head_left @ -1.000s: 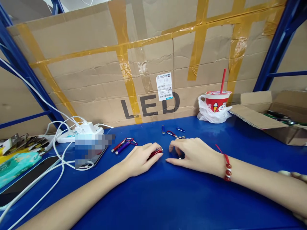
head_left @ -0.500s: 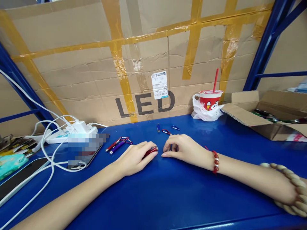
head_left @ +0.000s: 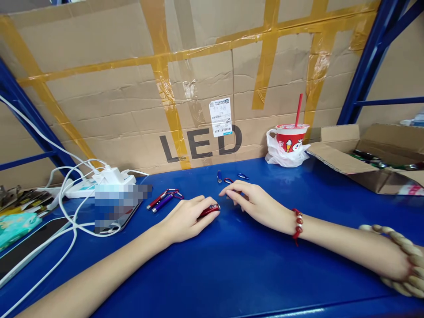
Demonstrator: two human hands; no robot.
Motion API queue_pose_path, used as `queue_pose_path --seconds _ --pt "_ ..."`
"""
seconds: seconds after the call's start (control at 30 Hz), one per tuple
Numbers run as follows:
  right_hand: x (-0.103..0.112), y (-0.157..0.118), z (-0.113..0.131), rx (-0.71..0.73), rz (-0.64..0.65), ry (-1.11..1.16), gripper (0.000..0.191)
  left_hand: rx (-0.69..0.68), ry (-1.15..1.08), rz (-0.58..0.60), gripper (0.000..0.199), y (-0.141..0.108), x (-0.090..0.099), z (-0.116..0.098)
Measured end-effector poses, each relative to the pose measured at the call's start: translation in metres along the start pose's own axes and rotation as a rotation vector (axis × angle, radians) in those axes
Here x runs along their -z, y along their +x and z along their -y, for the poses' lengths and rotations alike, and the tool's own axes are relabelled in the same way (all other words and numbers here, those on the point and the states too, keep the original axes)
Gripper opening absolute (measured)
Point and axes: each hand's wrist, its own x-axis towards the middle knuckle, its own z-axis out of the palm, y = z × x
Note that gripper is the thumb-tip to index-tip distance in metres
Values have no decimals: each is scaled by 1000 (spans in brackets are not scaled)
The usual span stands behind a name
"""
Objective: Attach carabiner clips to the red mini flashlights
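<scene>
The blue counter (head_left: 232, 265) carries both hands. The left hand (head_left: 185, 218) lies there, its grip closed around a small red flashlight (head_left: 209, 210). Just right of it, the right hand (head_left: 255, 201) rests, grip wide and holding nothing, fingertips beside small clips (head_left: 228, 180).

"LED" on the cardboard sheet (head_left: 205, 88); its sticker label (head_left: 220, 117) seemingly illegible.
</scene>
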Motion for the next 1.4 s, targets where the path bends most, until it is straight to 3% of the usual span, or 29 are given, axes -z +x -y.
queue_pose_path --seconds 0.13,0.3,0.6,0.8,1.2,1.4 --pt "0 -1 6 -46 64 115 32 2 22 16 29 1 0 0" --pt "-2 -2 14 -42 121 257 26 -17 34 17 30 1 0 0" --pt "-1 2 2 -135 -31 350 28 -4 -14 0 25 0 1 0" --pt "0 2 3 -131 -71 355 28 -14 -9 -35 23 0 1 -1" --pt "0 -1 8 -107 19 343 25 -7 20 -65 25 -1 0 0" --pt "2 1 9 -125 65 362 23 -89 83 -78 28 -2 -1 1"
